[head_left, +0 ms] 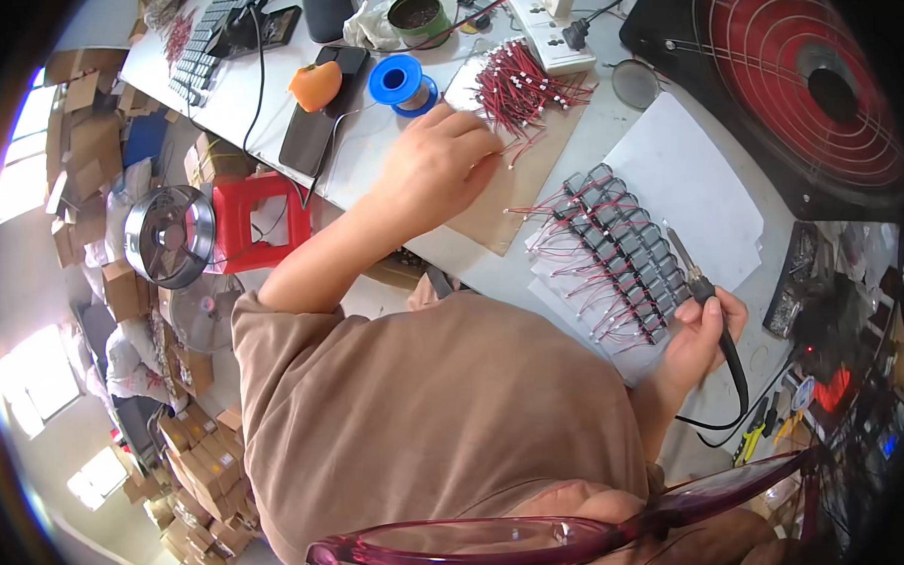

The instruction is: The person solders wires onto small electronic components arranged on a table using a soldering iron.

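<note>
Near the desk's far edge, thin, bendy red wires are pinched by the left hand; best held by their ends. A soldering iron is gripped by the closed right hand.

On my worktop a blue spool sits just beside a dark phone with an orange lump on it. A power strip lies near the far edge, a black fan with a red grille at right. A red stool and cardboard boxes stand on the floor at left.
</note>
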Available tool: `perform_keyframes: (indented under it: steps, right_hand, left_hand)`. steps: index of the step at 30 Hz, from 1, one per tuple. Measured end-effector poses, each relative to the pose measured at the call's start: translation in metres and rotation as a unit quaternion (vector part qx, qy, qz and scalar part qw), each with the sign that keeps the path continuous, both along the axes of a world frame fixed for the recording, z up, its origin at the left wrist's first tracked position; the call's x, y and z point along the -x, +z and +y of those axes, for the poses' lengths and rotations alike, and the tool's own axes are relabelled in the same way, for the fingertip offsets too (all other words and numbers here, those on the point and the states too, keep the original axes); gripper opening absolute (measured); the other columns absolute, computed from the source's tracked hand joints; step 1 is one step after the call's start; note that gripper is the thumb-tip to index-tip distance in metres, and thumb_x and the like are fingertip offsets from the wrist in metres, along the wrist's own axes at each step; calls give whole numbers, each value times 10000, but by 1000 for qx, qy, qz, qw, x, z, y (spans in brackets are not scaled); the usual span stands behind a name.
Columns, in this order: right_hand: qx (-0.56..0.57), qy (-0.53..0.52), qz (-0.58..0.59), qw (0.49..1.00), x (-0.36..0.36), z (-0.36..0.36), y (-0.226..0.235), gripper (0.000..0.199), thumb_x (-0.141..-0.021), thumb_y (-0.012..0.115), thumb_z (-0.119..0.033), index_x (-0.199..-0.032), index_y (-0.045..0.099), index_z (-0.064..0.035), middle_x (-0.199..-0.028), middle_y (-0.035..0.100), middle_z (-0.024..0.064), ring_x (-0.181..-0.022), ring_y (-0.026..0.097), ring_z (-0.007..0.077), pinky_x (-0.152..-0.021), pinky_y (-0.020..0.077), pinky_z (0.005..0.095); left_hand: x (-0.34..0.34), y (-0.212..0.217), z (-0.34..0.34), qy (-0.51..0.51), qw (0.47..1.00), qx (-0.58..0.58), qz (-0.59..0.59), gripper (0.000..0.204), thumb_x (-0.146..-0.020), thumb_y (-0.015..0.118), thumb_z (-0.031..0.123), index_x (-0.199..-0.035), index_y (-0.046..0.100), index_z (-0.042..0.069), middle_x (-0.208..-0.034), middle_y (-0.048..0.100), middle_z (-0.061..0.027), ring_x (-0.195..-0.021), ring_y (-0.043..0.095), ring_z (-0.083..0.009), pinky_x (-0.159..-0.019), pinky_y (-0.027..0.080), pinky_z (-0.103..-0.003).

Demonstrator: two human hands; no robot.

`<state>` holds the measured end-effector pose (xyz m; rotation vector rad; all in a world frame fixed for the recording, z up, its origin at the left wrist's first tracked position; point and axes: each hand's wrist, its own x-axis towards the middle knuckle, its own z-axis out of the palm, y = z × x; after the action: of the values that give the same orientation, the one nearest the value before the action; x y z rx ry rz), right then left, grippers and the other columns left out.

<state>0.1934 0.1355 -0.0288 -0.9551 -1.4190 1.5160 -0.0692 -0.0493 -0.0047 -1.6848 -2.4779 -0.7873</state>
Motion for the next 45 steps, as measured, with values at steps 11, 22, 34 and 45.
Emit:
perform_keyframes:
  steps: [11, 22, 34, 45]
  right_hand:
    - [-6, 6, 23, 1000, -6, 0, -3, 177, -859, 497, -83, -986, 489, 40, -675, 516, 88, -573, 474, 127, -567, 424, 252]
    - [-7, 54, 41, 998, -14, 3, 4, 96, -880, 509, -21, -949, 457, 20, -600, 495, 18, -554, 479, 64, -992, 412, 432]
    - [-32, 53, 4, 998, -17, 3, 0, 100, -842, 537, -1, -929, 494, 23, -592, 528, 21, -569, 508, 60, -962, 438, 433]
    - [-30, 63, -15, 997, -11, 3, 3, 112, -840, 566, -18, -931, 508, 12, -595, 519, 4, -562, 497, 48, -955, 439, 417]
  left_hand:
    - [-8, -20, 37, 38, 998, 42, -10, 90, -764, 654, 81, -849, 629, 63, -842, 637, -83, -696, 625, -243, -600, 494, -323]
    - [-70, 11, 94, -80, 948, 39, -304, 133, -809, 621, 57, -934, 647, 18, -792, 624, -82, -650, 579, -148, -598, 473, -269]
    - [-86, -9, 108, -87, 975, -19, -204, 37, -762, 601, 56, -792, 609, 37, -753, 613, -115, -718, 586, -313, -662, 475, -390]
    - [-84, -11, 112, -91, 986, 0, -138, 41, -747, 610, 69, -780, 594, 51, -739, 608, -100, -718, 578, -297, -654, 473, -388]
